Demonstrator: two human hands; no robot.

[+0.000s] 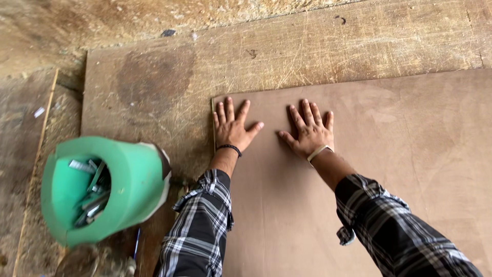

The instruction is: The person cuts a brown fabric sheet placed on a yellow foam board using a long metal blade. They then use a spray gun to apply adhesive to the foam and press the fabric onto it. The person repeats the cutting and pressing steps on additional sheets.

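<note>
A large smooth brown plywood sheet (389, 154) lies flat over a scratched older board (307, 51). My left hand (231, 125) presses flat on the sheet near its far left corner, fingers spread, a dark band on the wrist. Beside it, my right hand (309, 131) also rests flat on the sheet, fingers apart, with a pale band on the wrist. Neither hand holds anything. Both arms wear plaid sleeves.
A green plastic container (102, 187) lies tipped on its side at the left, with several metal pieces inside. A thin pale strip (38, 154) runs along the dusty floor at the far left. A blue pen-like object (137, 242) lies below the container.
</note>
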